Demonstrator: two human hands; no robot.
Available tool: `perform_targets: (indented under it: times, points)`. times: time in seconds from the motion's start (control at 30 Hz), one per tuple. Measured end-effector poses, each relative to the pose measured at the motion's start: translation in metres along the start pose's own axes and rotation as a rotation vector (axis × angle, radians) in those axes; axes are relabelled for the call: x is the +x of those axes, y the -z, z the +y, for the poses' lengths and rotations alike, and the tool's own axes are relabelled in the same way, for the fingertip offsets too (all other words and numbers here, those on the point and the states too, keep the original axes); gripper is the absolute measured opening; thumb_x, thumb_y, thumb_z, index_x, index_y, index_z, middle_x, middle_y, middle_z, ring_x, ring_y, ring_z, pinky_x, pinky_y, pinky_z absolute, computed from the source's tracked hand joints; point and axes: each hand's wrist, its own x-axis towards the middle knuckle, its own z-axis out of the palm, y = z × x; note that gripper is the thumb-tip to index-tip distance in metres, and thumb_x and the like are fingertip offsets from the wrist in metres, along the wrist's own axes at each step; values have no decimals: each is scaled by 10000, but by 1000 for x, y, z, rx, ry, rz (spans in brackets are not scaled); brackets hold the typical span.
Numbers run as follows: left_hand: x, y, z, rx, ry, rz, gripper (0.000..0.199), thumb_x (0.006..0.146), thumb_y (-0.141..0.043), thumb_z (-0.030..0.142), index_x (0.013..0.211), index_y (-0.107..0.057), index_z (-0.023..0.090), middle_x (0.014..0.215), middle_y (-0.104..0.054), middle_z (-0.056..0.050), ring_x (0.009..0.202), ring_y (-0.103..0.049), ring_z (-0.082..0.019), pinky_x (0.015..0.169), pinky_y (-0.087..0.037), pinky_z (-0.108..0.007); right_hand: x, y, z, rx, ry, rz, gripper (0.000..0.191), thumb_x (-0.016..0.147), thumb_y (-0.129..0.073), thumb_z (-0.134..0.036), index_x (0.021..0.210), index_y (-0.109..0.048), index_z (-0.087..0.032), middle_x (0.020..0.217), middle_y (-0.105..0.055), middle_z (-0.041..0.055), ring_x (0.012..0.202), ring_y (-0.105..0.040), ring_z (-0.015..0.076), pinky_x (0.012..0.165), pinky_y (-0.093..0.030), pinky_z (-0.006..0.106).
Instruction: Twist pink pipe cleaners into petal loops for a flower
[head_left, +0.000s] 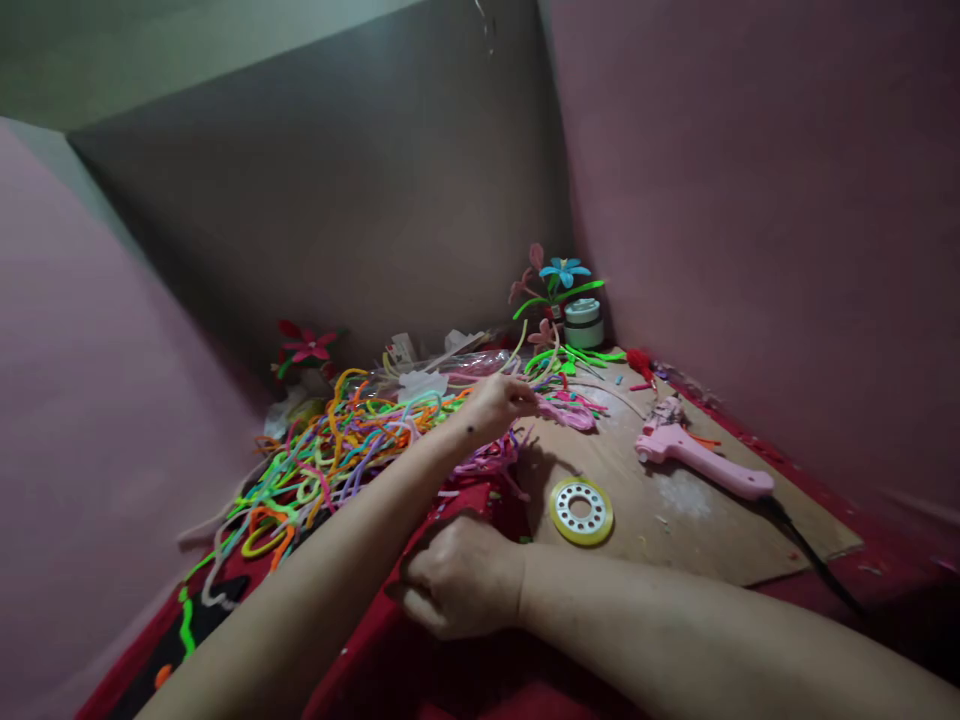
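Note:
My left hand point(501, 405) reaches across the pile of coloured pipe cleaners point(360, 440). Its fingers are pinched at the near end of a pink pipe cleaner loop point(570, 412), which points to the right. Closer to me, my right hand point(461, 578) is closed in a fist above the red cloth point(480, 500). Its fingers curl away from view, so whatever they may hold is hidden. Purple-pink pipe cleaners point(487, 458) lie between the two hands.
On the wooden board point(637, 540) lie a yellow tape roll point(582, 511) and a pink glue gun point(701, 460) with a black cord. A lidded jar point(583, 323), a blue flower point(564, 271) and a red flower point(309, 346) stand at the back. Walls enclose the table.

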Motion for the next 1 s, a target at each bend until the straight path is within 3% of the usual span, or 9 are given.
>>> perform_targets:
  times: [0.13,0.2,0.3,0.4,0.57,0.77,0.87,1.0]
  points:
    - [28,-29,-5,64,-83,-20,88,629,-677,194,701,-727,182,599,-640,9,601,-534,-117,585,-395,-218,2,1,6,-6,-18,-3,272,761,-449,-293,587,-618,-170,573,-662,46,511,-584,163,417,-297,267]
    - [32,-31,-8,77,-102,26,126,635,-671,176,747,-728,181,687,-676,-10,657,-565,-133,629,-419,-227,3,1,7,-11,-33,6,264,740,-452,-298,576,-613,-170,556,-654,44,513,-584,168,409,-286,269]
    - [23,-18,-10,71,-84,143,173,732,-579,177,836,-716,164,816,-701,-48,718,-602,-142,669,-449,-234,3,0,6,12,-47,33,266,745,-446,-305,575,-602,-174,567,-657,33,514,-587,161,410,-276,260]
    - [-2,2,-7,47,-45,246,190,774,-540,203,854,-705,153,806,-708,-53,718,-622,-145,662,-470,-235,2,1,4,58,-56,47,273,764,-444,-286,555,-577,-172,571,-657,28,513,-586,142,426,-281,247]
    - [-65,33,-1,-34,-47,392,151,752,-594,237,834,-703,172,763,-704,-24,704,-628,-140,660,-479,-230,-1,2,-2,94,-58,47,283,775,-449,-277,532,-549,-171,524,-628,24,469,-541,124,430,-260,246]
    - [-129,51,-26,-185,203,532,209,753,-603,311,883,-699,177,788,-706,-20,712,-640,-150,667,-496,-240,-7,-6,-7,138,1,46,275,776,-487,-284,530,-534,-171,555,-631,9,497,-534,112,455,-239,258]
    - [-146,52,-44,-180,281,479,203,761,-589,301,870,-698,169,785,-705,-26,717,-639,-153,670,-491,-242,-10,-8,-8,146,-3,41,265,787,-490,-280,550,-535,-171,559,-627,2,498,-521,104,468,-236,260]
    - [-156,47,-56,54,224,247,129,756,-575,218,768,-694,170,748,-684,-21,706,-613,-135,668,-451,-222,-11,-9,-9,141,-10,25,265,792,-490,-258,544,-519,-167,538,-609,1,488,-497,100,474,-229,264]
